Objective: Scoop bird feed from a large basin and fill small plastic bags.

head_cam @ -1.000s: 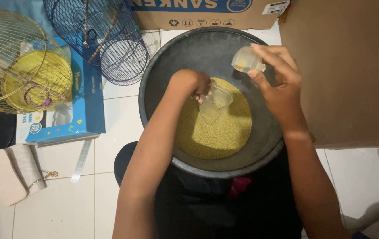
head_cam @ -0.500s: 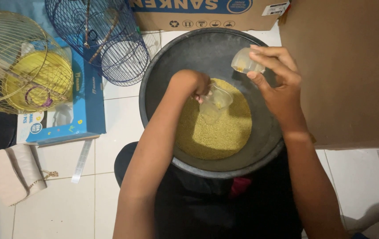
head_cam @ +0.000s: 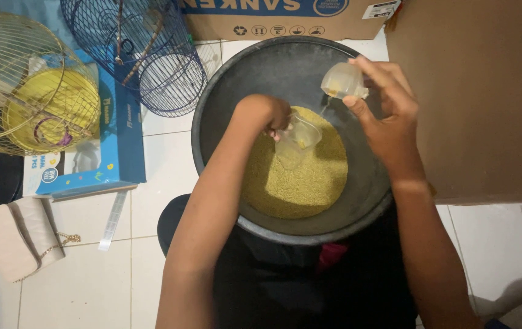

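Two cups over one basin (head_cam: 212, 140): right hand (head_cam: 389, 116) pinches the tilted cup (head_cam: 341, 80); left hand (head_cam: 264, 116) grips the lower cup (head_cam: 294, 141). Best kept directly under its spout, above the grain (head_cam: 303, 183).

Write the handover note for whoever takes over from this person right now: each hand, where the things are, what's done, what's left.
Left hand: holds a clear plastic cup just above the yellow grain in the big dark basin.
Right hand: holds a small clear container tilted over the basin's far side, with a few grains inside.
Done: the small container is nearly emptied.
Left: I cannot tell how full the cup is; most grain lies heaped in the basin.
Around: two wire cages and a cardboard box beside the basin.
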